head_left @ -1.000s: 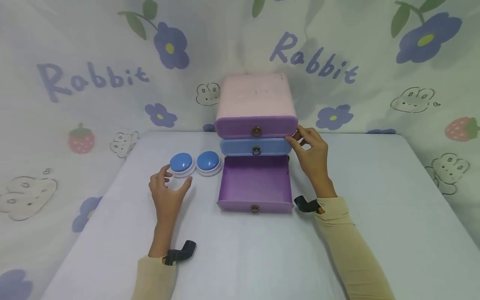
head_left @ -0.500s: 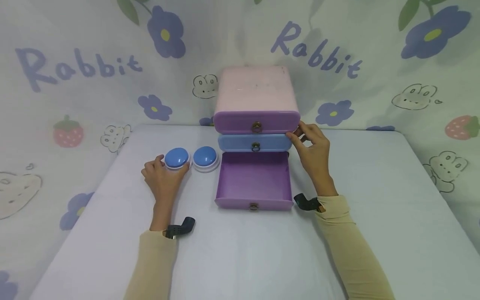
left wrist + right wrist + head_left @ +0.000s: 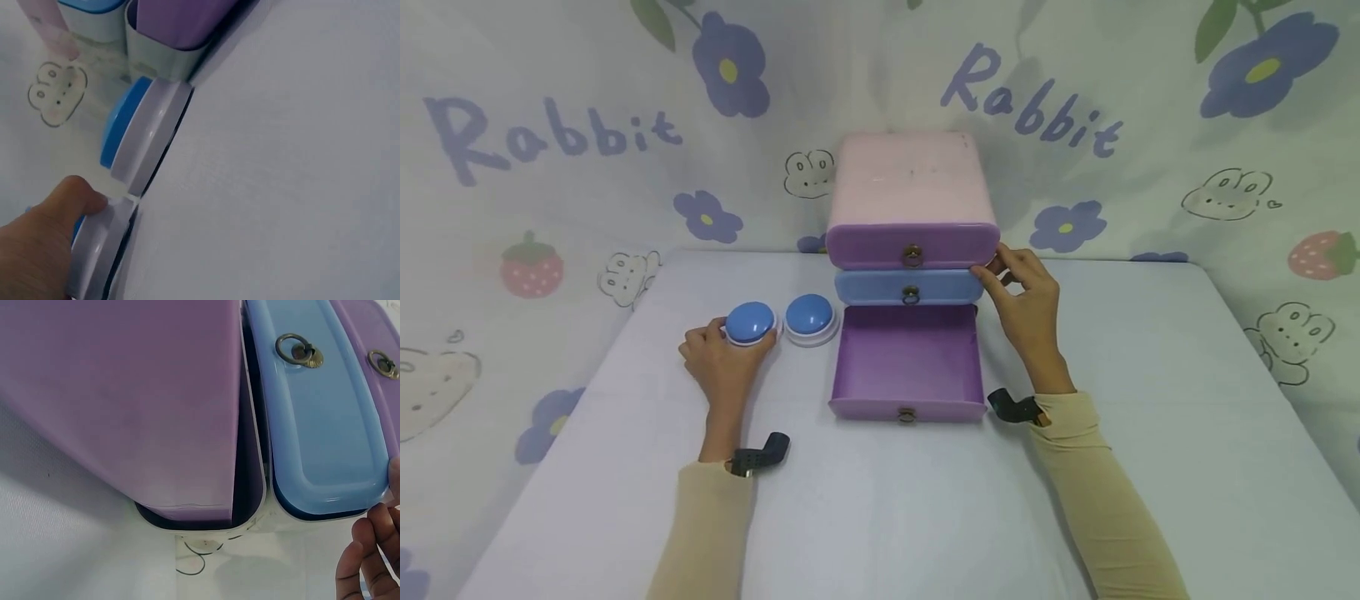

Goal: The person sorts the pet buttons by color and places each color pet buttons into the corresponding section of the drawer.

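Note:
In the head view my left hand [image 3: 724, 360] holds the left one of two push buttons, a blue dome [image 3: 750, 322] on a white round base. Its thumb presses the base's side, clear in the left wrist view [image 3: 100, 228]; the fingers go round the far side, mostly hidden. Just to the right sits the second push button [image 3: 808, 317]. My right hand [image 3: 1026, 312] grips the right edge of a pink drawer cabinet [image 3: 913, 179], its thumb at the corner of the blue middle drawer [image 3: 872, 287]. The lower purple drawer [image 3: 910, 358] is pulled out, with nothing inside.
The purple top drawer [image 3: 868, 246] is pushed in; each drawer front has a brass ring pull. A white cloth covers the table [image 3: 880, 508]. Behind the cabinet hangs a printed curtain [image 3: 1138, 50] with flowers and rabbits.
My left hand has moved forward from in front of the left push button and taken hold of it, then shifted it slightly toward me. The right hand stays at the cabinet's edge.

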Tool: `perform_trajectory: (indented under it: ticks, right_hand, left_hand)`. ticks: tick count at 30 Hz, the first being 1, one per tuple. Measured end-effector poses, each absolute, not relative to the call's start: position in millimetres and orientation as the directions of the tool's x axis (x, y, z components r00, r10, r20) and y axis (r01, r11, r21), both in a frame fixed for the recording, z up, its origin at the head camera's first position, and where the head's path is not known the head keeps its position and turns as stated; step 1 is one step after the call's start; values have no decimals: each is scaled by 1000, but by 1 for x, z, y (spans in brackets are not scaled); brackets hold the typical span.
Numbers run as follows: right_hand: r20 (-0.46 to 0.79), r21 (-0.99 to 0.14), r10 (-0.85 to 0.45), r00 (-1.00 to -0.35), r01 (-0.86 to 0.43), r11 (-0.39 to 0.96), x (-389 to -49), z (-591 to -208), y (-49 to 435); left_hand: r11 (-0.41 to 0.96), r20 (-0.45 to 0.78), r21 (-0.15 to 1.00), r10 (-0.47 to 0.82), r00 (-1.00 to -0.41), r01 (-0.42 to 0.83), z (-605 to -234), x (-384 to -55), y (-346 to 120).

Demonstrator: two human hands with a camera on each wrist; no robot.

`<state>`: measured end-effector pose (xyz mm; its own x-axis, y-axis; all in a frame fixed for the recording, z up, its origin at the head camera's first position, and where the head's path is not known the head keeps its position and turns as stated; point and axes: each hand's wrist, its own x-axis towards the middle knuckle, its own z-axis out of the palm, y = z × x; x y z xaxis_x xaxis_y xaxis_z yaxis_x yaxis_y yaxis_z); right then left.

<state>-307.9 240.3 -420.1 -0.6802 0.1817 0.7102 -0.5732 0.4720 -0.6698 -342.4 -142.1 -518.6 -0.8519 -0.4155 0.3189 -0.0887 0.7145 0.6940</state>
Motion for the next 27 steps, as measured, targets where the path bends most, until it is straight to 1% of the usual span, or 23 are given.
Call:
perform_trajectory:
  ticks: [5, 9, 12, 14, 16, 19, 21, 24, 27]
  right_hand:
    - [707, -671, 188, -681, -565, 481, -307, -421, 244]
    - [712, -668, 186, -677, -573, 474, -308, -421, 245]
    - [712, -671, 188, -676, -578, 465, -309, -420, 244]
    - [711, -673, 191, -677, -575, 465, -309, -420, 244]
    - [709, -674, 192, -679, -572, 467, -309, -421, 243]
    - [708, -674, 191, -680, -571, 468, -308, -421, 242]
    - [708, -674, 187, -681, -572, 467, -308, -421, 241]
    - [711, -671, 180, -680, -578, 465, -308, -420, 240]
    - [713, -668, 181, -677, -579, 467, -307, -418, 239]
  left_hand:
    - [664, 347, 745, -457, -819, -56, -520, -332, -139]
    - [644, 414, 765, -479, -774, 11, -514, -325, -137]
    - [636, 444, 770, -472, -762, 55, -508, -321, -134]
    - [620, 429, 782, -456, -779, 68, -505, -318, -131]
    - [607, 391, 793, -427, -815, 62, -501, -316, -127]
    - [602, 328, 797, -352, -877, 56, -492, -312, -121]
    - [616, 304, 785, -290, -907, 66, -485, -311, -118]
    - [628, 299, 769, -190, -935, 118, -471, -308, -113]
    - [627, 303, 760, -105, -947, 174, -459, -305, -103]
